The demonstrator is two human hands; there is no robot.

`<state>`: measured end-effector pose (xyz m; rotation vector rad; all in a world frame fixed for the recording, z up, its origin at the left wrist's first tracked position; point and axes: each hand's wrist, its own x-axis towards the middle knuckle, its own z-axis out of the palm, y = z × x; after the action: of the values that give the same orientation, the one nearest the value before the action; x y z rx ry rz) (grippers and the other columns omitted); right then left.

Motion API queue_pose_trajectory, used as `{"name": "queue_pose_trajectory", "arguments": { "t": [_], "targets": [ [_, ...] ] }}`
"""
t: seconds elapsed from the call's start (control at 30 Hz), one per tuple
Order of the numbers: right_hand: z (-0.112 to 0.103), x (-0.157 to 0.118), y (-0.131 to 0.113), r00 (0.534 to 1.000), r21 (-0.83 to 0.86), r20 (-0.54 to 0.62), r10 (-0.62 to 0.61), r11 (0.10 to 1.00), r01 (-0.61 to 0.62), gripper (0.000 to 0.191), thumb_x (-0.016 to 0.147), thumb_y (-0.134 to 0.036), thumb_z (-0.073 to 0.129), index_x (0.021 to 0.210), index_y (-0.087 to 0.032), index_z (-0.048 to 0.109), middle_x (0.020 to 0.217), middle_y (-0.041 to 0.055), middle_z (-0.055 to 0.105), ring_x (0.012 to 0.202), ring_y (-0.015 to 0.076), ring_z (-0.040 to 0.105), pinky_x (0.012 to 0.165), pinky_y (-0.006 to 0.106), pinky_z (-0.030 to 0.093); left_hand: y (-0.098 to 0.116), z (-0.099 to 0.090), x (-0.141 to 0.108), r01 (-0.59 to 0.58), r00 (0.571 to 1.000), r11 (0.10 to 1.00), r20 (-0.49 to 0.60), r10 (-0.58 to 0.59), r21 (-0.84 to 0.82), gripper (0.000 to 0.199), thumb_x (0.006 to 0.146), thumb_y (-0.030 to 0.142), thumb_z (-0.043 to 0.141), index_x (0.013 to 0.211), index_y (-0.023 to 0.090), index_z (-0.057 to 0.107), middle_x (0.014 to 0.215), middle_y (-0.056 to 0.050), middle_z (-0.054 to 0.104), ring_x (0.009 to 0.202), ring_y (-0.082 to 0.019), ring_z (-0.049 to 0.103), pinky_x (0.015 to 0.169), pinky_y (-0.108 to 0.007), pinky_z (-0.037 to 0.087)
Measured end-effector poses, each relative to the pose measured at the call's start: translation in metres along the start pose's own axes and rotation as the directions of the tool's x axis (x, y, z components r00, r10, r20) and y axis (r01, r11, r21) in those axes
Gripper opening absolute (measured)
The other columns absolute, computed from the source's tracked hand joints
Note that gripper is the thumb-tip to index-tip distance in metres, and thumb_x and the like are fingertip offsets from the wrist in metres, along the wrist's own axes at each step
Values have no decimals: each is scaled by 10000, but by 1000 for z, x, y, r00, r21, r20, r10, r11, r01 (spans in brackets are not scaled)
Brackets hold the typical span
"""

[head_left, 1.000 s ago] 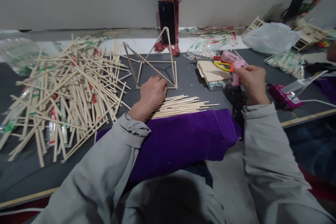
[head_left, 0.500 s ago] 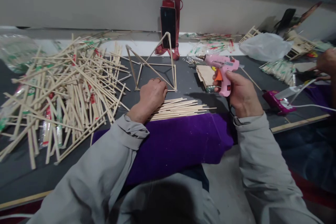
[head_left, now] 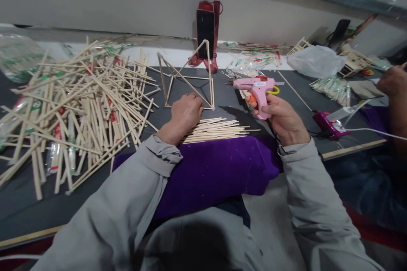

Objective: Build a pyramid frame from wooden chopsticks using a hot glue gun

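My left hand [head_left: 186,112] rests on the table at the front bar of a stick frame [head_left: 190,78], with its fingers curled down. What lies under those fingertips is hidden. The frame is built of thin wooden sticks with triangular sides and stands on the table. Raised over the table to the right, my right hand [head_left: 284,118] is closed around the handle of a pink hot glue gun [head_left: 259,87]. Its nozzle points left toward the frame, apart from it. Between my hands, a bundle of loose wooden sticks [head_left: 219,130] lies along the edge of a purple cloth [head_left: 210,169].
A big heap of chopsticks [head_left: 85,106] covers the left of the table. A phone [head_left: 205,34] leans on a red bottle behind the frame. To the right are a magenta power strip [head_left: 329,123] and a white plastic bag [head_left: 316,61]. Another person's hand [head_left: 392,82] is at far right.
My right hand has brought the glue gun left and slightly lower, turning it so that it lies more level. My left hand stays at the frame's front bar. The view has shifted slightly.
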<state>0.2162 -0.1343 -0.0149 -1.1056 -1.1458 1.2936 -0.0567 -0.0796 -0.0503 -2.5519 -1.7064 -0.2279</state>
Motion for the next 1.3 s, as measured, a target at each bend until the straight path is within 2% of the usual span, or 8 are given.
{"name": "queue_pose_trajectory", "arguments": {
  "t": [0.23,0.4,0.57,0.67,0.73,0.8,0.97,1.3],
  "targets": [
    [10,-5,4,998,-18,-63,1,1000,-2,382,647,-158,773,1026,-200,807,982,37,769,766,124,665,623,210,561,1,2,-3,-9,1000,1000,-16,9,2,300,1060,241,492,1139,129,759,1180,-170,739,1119,-343,681,782,-409,539],
    [16,-2,6,996,-31,-83,-9,1000,7,188,772,-272,773,952,-221,789,949,44,779,692,121,645,529,211,504,3,0,-3,6,1000,1000,10,-6,-16,305,1069,234,484,1186,136,748,1191,-177,731,1144,-328,660,830,-401,537],
    [28,3,12,999,-282,-47,0,959,-13,183,794,-319,796,913,-204,718,906,56,769,593,121,608,472,239,439,4,0,-2,21,1000,999,17,-20,-49,289,1059,224,509,1178,130,756,1206,-191,727,1163,-344,651,875,-435,545],
    [32,4,18,996,-385,-80,-39,923,6,187,835,-378,778,869,-217,689,792,30,720,497,100,518,414,243,337,3,3,-1,13,1000,998,-4,-13,-64,292,1060,215,501,1160,125,760,1189,-188,735,1155,-353,660,858,-436,547],
    [31,4,21,993,-417,-106,-60,909,11,222,852,-424,772,853,-217,689,787,27,711,469,92,489,399,249,302,2,5,0,7,1000,997,-24,-9,-73,294,1060,219,502,1156,126,764,1175,-183,738,1147,-354,664,837,-429,546],
    [28,4,25,990,-443,-112,-83,896,26,252,860,-457,770,850,-218,691,788,26,711,462,93,491,399,256,302,1,8,1,9,1000,997,-26,-11,-80,298,1057,220,502,1151,129,769,1171,-183,737,1138,-350,664,822,-422,543],
    [25,2,29,992,-548,-70,-105,835,50,250,910,-457,734,853,-221,674,576,-19,601,459,120,490,432,268,322,-1,11,1,14,999,996,-44,-18,-92,291,1043,238,520,1154,140,770,1166,-183,732,1138,-351,654,831,-424,538],
    [35,1,26,987,-684,-42,-153,725,83,326,914,-511,695,772,-222,644,565,1,569,472,141,486,479,309,356,-1,12,2,23,999,996,-25,-26,-85,300,1054,254,506,1167,151,764,1200,-173,719,1166,-340,641,869,-415,529]
  ]
}}
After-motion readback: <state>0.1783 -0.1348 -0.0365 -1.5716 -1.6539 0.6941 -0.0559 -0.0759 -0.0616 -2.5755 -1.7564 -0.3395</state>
